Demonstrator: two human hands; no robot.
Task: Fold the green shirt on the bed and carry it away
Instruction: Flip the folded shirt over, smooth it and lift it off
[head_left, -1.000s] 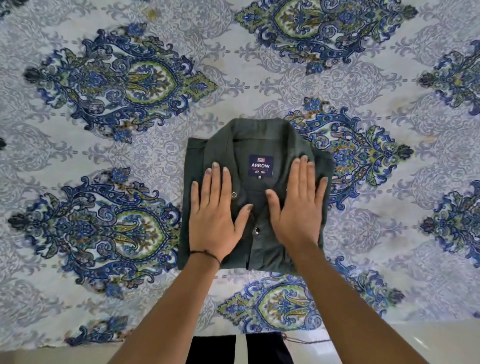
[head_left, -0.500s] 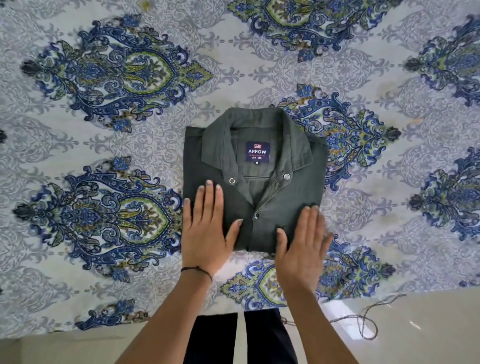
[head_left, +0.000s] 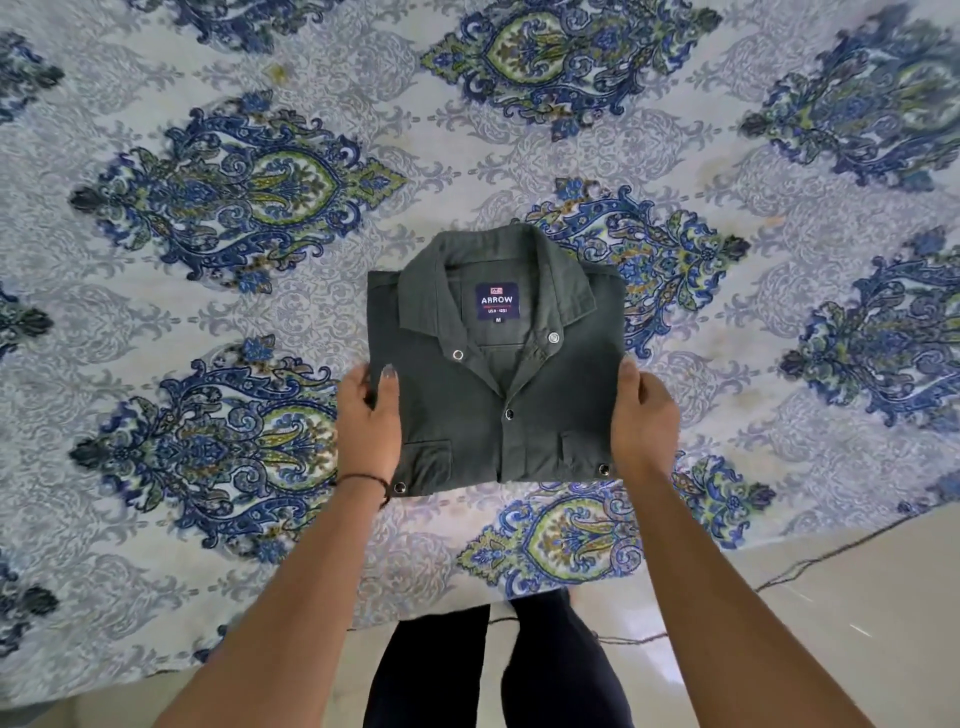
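Note:
The green shirt (head_left: 493, 374) lies folded into a neat rectangle on the bed, collar away from me, a blue ARROW label showing inside the neck. My left hand (head_left: 366, 415) grips its left edge, thumb on top and fingers tucked under the cloth. On the opposite side, my right hand (head_left: 644, 415) holds the right edge the same way. Both pockets and their snap buttons show along the near edge.
The bed (head_left: 260, 270) is covered with a pale sheet printed in blue and green paisley medallions. Its near edge runs across the bottom, with pale floor tiles (head_left: 857, 597) beyond and a dark cord (head_left: 810, 564) lying on them. My dark-trousered legs (head_left: 493, 670) stand against the bed.
My hands have left the top of the shirt, where they lay flat, and moved out to its left and right edges, closing on them. The view has shifted back a little.

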